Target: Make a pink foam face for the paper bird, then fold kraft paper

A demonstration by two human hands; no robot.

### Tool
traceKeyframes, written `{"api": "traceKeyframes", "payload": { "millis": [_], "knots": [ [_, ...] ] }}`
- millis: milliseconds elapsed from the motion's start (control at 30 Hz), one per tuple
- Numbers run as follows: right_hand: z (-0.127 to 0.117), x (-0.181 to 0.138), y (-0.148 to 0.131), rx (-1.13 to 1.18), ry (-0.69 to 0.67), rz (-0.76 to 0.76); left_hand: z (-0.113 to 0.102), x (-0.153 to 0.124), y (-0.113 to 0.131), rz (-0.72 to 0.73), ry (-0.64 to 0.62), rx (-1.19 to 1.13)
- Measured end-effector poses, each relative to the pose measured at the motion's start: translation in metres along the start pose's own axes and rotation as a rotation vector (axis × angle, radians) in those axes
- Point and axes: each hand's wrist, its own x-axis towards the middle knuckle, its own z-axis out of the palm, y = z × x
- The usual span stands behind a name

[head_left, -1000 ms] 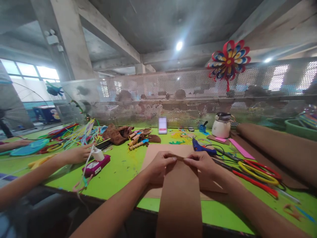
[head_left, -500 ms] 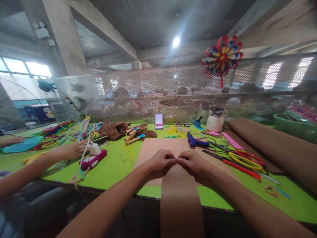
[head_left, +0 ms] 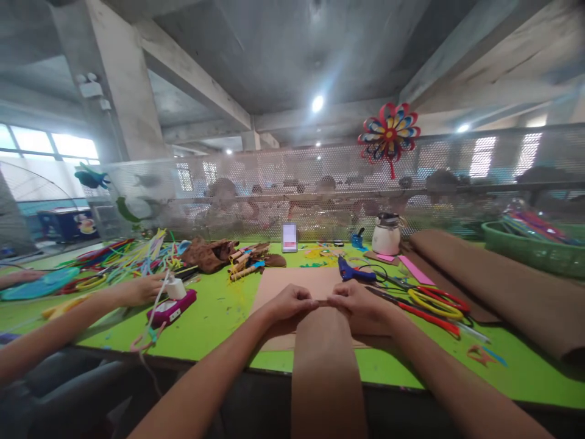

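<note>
A wide brown strip [head_left: 325, 372], which looks like paper or thin foam, runs from the table over its front edge towards me. My left hand [head_left: 295, 303] pinches the far end of the strip at its left corner. At the right corner my right hand [head_left: 354, 300] pinches the same end, fingers closed. Between the fingertips a narrow folded or rolled edge shows. Beneath my hands lies a light brown sheet [head_left: 274, 285] on the green table. Just beyond my right hand rests a blue glue gun [head_left: 354, 270], with scissors with yellow handles [head_left: 434, 303] to its right.
A co-worker's hand [head_left: 146, 289] is at the left near a purple power strip [head_left: 172, 309]. Brown cut-outs [head_left: 249, 259] and a small screen [head_left: 289, 238] stand or lie further back. To the right are a white jug [head_left: 385, 236], a brown roll [head_left: 493, 286] and a green basket [head_left: 525, 247].
My hands have moved slightly apart along the strip's end, and a narrow folded edge now shows between them. The view has shifted, so the table sits lower.
</note>
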Motion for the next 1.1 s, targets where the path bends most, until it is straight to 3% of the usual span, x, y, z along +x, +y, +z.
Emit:
{"api": "traceKeyframes", "payload": {
  "millis": [133,233,300,367,500,733,833,933,1000,1100],
  "knots": [
    [-0.011,0.001,0.006,0.139,-0.026,0.034,0.001,-0.01,0.008,-0.032,-0.033,-0.218],
    [-0.014,0.002,0.007,0.247,0.049,0.027,0.001,-0.014,0.011,-0.078,-0.07,-0.458],
    [-0.011,0.001,0.002,0.325,0.058,-0.008,0.0,-0.014,0.01,-0.066,-0.081,-0.446],
    [-0.007,-0.002,-0.007,0.392,-0.033,-0.043,-0.001,-0.012,0.009,-0.033,-0.09,-0.401],
    [0.004,-0.009,-0.03,0.316,-0.173,-0.106,0.005,-0.014,0.007,-0.056,-0.133,-0.516],
    [0.014,-0.01,-0.034,0.418,-0.116,-0.189,0.019,-0.02,0.009,-0.142,-0.145,-0.567],
    [0.016,-0.01,-0.031,0.51,-0.109,-0.135,0.02,-0.022,0.012,-0.162,-0.182,-0.605],
    [0.012,-0.01,-0.025,0.559,-0.012,-0.055,0.019,-0.024,0.017,-0.198,-0.188,-0.657],
    [0.007,-0.008,-0.02,0.508,0.011,-0.006,0.016,-0.023,0.021,-0.191,-0.139,-0.679],
    [0.004,-0.004,-0.01,0.15,-0.063,-0.029,0.009,-0.018,0.022,-0.13,0.007,-0.656]
  ]
}}
